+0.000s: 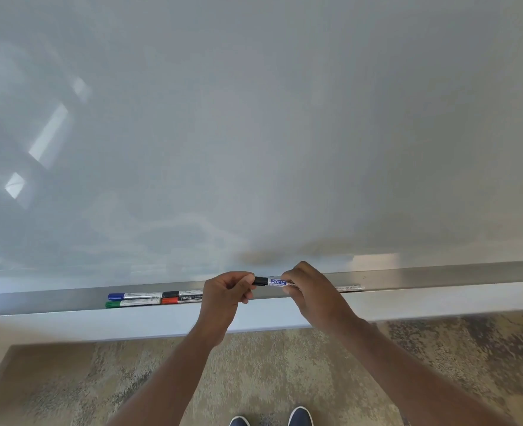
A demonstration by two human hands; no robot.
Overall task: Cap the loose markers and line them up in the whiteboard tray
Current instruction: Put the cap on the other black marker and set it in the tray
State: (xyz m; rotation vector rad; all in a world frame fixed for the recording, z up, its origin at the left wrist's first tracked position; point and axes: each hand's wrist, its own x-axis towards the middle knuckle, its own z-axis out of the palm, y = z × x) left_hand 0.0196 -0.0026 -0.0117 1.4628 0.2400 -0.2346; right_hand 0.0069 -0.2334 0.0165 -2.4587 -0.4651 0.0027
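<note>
Both hands hold one white marker with a black cap end, level, just above the metal whiteboard tray. My left hand pinches the black cap end; my right hand grips the barrel. In the tray to the left lie a blue-capped marker and a black-capped marker end to end, with a green-capped marker and a red-capped marker in front of them. Another white marker lies in the tray just right of my right hand, its left end hidden.
The whiteboard fills the upper view, with window reflections at left. Below the tray runs a white ledge, then patterned carpet. The toes of two dark shoes show at the bottom.
</note>
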